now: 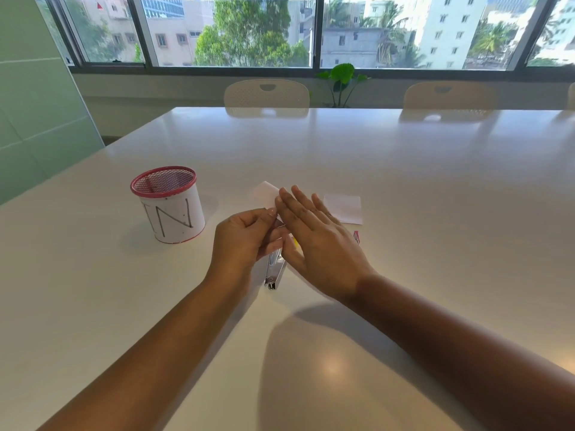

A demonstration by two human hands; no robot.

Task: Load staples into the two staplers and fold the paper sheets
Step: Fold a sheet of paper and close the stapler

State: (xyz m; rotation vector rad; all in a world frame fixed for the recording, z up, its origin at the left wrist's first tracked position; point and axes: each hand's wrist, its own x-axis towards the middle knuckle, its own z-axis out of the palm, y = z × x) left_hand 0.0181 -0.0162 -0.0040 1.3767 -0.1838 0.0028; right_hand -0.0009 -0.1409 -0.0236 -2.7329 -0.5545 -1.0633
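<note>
Paper fold over the stapler

We pinch paper (267, 194) in left fingers (264, 216); right hand (317, 241) flat, stapler (275, 269) just beneath both.

Both bare forearms reach forward, hands meeting at centre: the left hand (245, 237) curled, thumb and fingers pinching, the right hand (314, 237) flat with fingers extended, slightly spread.

Both forearms are bare from elbow to wrist; no sleeves are in view. The left hand (241, 241) and right hand (317, 241) wear no gloves.
</note>
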